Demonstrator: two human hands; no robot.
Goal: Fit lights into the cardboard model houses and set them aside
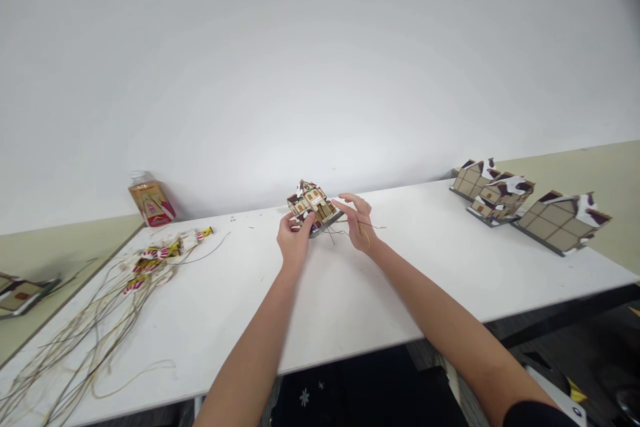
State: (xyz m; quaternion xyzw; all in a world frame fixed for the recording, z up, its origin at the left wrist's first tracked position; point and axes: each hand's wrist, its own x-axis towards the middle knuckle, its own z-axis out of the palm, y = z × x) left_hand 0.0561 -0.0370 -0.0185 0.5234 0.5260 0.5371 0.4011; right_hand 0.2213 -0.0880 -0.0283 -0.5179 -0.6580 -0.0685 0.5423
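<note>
A miniature house, with cream walls and snowy brown roof edges, is held tilted above the table. My left hand grips its left side and front edge, thumb over the front. At its right side, my right hand has its upper fingers stretched towards the house and apart from each other. Thin strings hang under the house's grey base and run towards the right hand. One strand loops against that hand; whether the lower fingers pinch it is hidden.
Several similar houses stand at the table's right end. To the left, red, white and yellow printed pieces lie with a tangle of long strings. A bottle stands by the wall. Another house sits far left.
</note>
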